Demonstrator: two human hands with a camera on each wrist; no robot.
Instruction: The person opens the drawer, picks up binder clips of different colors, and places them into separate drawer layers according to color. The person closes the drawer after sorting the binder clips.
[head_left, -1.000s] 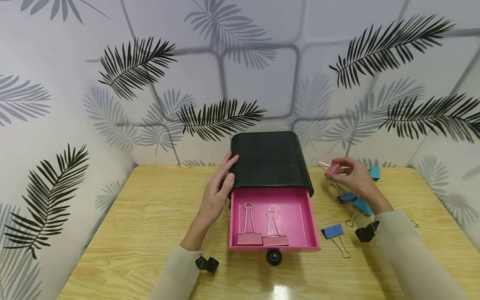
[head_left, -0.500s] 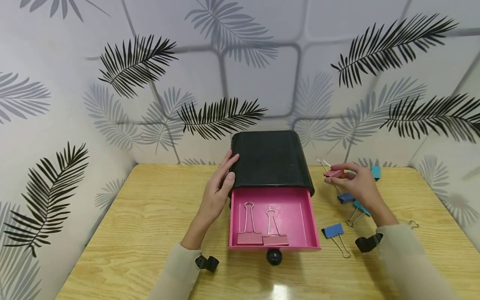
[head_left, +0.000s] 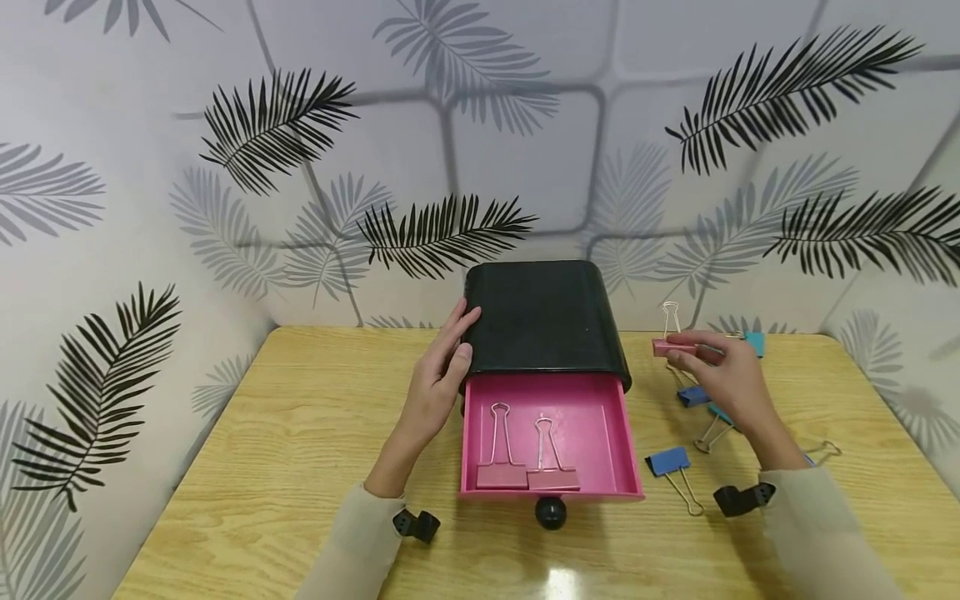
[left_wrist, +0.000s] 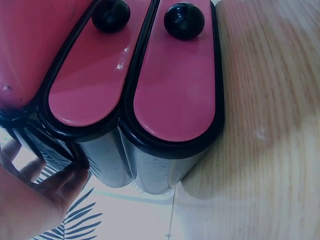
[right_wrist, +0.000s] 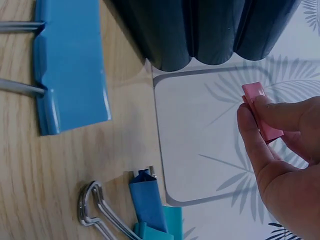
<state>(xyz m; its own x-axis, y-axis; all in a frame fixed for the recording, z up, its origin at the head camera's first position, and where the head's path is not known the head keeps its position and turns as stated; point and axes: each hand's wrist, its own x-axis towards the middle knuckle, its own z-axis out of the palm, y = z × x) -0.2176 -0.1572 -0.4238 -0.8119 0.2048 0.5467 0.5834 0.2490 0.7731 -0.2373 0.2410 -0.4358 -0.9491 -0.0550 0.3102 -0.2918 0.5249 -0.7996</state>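
A black cabinet (head_left: 543, 321) stands on the table with its pink top drawer (head_left: 603, 433) pulled out. Inside the drawer lie two pink binder clips, one at left (head_left: 501, 476) and one beside it (head_left: 553, 479), wire handles pointing back. My left hand (head_left: 431, 383) rests against the cabinet's left side, fingers extended along it. To the right of the cabinet, my right hand (head_left: 727, 375) pinches a third pink binder clip (head_left: 663, 347) between thumb and fingers. That clip is raised, its wire handle upward in the head view. The right wrist view shows the clip's body (right_wrist: 254, 90) at the fingertips.
Right of the drawer, a blue binder clip (head_left: 667, 461) lies on the wooden table (head_left: 337, 417). Behind it are a dark blue clip (head_left: 693, 396) and teal clips, one near the back edge (head_left: 755, 343). Two lower drawers (left_wrist: 175, 90) are closed. A patterned wall covering stands behind.
My right hand has moved slightly right and down with the pink binder clip, turning it so its handle points up. My left hand stays against the cabinet.
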